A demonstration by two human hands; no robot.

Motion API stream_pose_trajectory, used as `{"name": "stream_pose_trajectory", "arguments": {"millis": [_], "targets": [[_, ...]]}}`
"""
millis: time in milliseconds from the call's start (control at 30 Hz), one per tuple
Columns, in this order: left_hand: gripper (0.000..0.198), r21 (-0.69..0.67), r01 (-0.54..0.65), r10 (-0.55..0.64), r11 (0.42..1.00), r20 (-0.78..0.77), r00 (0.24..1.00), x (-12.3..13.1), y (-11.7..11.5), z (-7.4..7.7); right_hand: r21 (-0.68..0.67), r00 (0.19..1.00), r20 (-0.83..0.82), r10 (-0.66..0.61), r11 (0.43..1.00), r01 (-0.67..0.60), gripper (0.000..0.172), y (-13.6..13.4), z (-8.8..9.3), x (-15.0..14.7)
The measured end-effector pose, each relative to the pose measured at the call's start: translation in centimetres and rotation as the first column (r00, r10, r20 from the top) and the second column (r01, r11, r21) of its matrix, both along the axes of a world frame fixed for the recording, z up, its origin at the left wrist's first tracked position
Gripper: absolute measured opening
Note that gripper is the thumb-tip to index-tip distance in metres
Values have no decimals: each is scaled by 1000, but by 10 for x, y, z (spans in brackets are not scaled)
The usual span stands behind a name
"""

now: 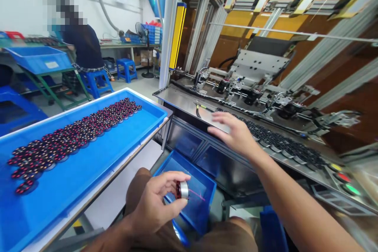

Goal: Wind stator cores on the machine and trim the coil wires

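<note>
My left hand [158, 199] is closed around a small round motor part [183, 190] with a silver metal rim and dark red inside, held above my lap between thumb and fingers. Nothing shows in my right hand [234, 132], which reaches over the front edge of the machine bench [177, 96] with its fingers stretched apart. Just beyond its fingertips lies a hand tool with yellow-green handles [206, 107]. A long row of black parts [283, 138] runs along the bench to the right, partly hidden behind my right hand.
To the left, a blue tray [126, 141] carries many round motor parts [76, 130] with red windings. Below my hands sits a blue bin [203, 189]. Clamp fixtures [251, 94] line the machine, with lit buttons [344, 177] at right. A person [84, 43] sits farther back.
</note>
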State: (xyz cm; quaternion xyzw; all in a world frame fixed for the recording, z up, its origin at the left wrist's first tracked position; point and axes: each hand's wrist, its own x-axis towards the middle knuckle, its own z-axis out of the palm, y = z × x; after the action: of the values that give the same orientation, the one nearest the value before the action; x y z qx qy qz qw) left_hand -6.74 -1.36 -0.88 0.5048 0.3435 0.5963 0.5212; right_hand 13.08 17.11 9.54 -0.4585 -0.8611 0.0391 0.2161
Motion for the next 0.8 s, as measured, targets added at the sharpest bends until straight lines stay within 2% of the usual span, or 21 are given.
{"name": "stream_pose_trajectory", "arguments": {"millis": [100,167,267,367,433,600,700,800], "targets": [[47,85,-94,95,992,-11,995,-5,1,-3,-5,978,45,-203,979,203,41,72,-16,-27],[51,210,-142,147,967,-7,989,-11,1,-6,-45,952,109,-286,955,292,54,102,-29,-42],[50,376,-174,212,910,-62,975,-23,2,-9,-116,903,219,-369,909,400,69,122,-44,-60],[45,453,-206,294,868,-133,946,-33,4,-8,-168,855,313,-415,861,479,77,131,-48,-69],[40,467,-233,338,853,-155,928,-35,6,-7,-188,832,355,-427,839,511,74,136,-47,-69],[38,411,-254,332,876,-129,934,-30,11,-8,-206,837,371,-402,844,496,43,140,-46,-57],[39,361,-242,290,901,-84,953,-25,11,-11,-222,875,304,-376,865,449,35,136,-48,-48],[40,337,-238,276,911,-70,959,-22,8,-11,-282,919,171,-355,876,391,32,130,-41,-41]]}}
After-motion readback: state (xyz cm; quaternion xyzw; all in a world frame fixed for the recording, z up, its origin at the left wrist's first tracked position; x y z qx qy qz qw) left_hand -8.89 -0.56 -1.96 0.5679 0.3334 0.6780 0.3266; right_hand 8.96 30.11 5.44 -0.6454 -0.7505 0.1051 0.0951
